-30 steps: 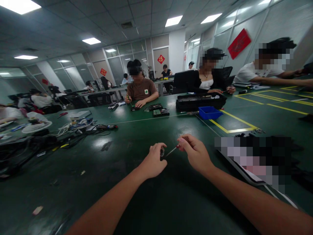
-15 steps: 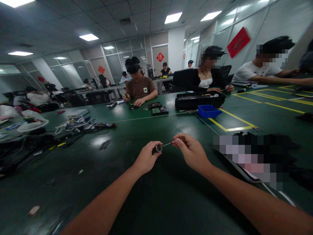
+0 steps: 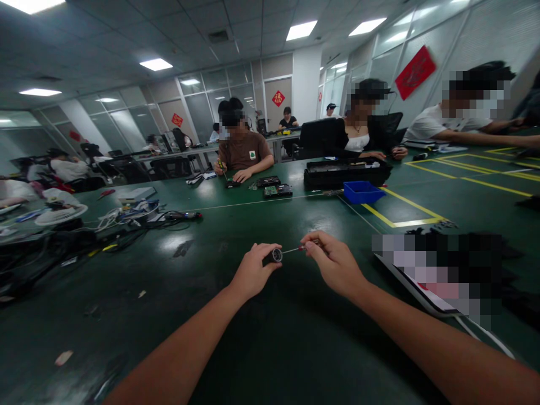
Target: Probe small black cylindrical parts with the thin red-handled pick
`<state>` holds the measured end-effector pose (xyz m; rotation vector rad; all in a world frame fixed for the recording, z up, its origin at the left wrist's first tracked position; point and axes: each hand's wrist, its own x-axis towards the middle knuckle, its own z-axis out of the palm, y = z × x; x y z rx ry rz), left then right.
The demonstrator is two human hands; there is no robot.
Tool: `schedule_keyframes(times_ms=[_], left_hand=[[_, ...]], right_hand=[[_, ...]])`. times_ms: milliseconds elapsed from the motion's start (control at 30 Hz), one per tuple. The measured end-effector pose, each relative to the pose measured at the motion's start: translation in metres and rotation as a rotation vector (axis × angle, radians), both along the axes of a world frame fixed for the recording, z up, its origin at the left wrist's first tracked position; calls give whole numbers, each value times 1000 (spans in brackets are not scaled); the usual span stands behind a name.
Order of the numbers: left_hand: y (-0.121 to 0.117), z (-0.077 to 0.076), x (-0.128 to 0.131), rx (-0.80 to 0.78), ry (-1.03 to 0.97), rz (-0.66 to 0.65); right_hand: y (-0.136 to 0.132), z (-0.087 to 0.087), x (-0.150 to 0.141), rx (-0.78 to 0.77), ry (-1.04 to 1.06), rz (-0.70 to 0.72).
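Note:
My left hand (image 3: 256,271) is closed around a small dark cylindrical part (image 3: 276,256), its round open end with a metallic rim turned toward my right hand. What kind of part it is I cannot make out. Between the fingers of my right hand (image 3: 333,260) is a screwdriver (image 3: 301,248) with a thin metal shaft and a red section by the handle; most of the handle is hidden in the fingers. The shaft reaches left to the open end of the part. Both hands are held above the green table (image 3: 236,349).
A blue bin (image 3: 363,193) stands beyond my right hand, before a long black case (image 3: 346,173). Circuit boards (image 3: 277,191) lie near a person across the table. Tangled cables (image 3: 126,225) spread at left. A blurred-out object on a pale tray (image 3: 417,289) is at right.
The whole view has shifted slightly, so hands and table appear a little further right. The left hand's grip on the part and the right hand's on the screwdriver look the same.

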<state>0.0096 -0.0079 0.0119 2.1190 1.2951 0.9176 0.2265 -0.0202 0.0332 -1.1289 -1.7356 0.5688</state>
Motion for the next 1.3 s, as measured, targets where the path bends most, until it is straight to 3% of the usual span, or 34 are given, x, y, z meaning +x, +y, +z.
schedule_keyframes(times_ms=[233,433,567,767,833,900,967,1100,1300], left_hand=[[-1,1,1,-16,32,3],[0,-1,0,-7,27,13],[1,-3,-1,8,27,-3],[1,-1,1,13,8,8],[0,1,2,31,-24,14],[0,2,2,56,-35,16],[0,2,2,54,-18,15],[0,0,1,0,27,-2],[-1,-1,2,0,0,-7]], right_hand=[[0,-1,-2,-51,-91,-76],[-1,-3,-3,-13,-75,2],[-2,-4,-3,-44,-66,-21],[7,-9,-7,-167,338,12],[13,-11,-6,-288,547,33],[19,-14,-5,-503,761,75],[25,-17,-3,-592,859,29],[28,-23,-2,-477,826,-38],[23,-26,-6,-326,645,-1]])
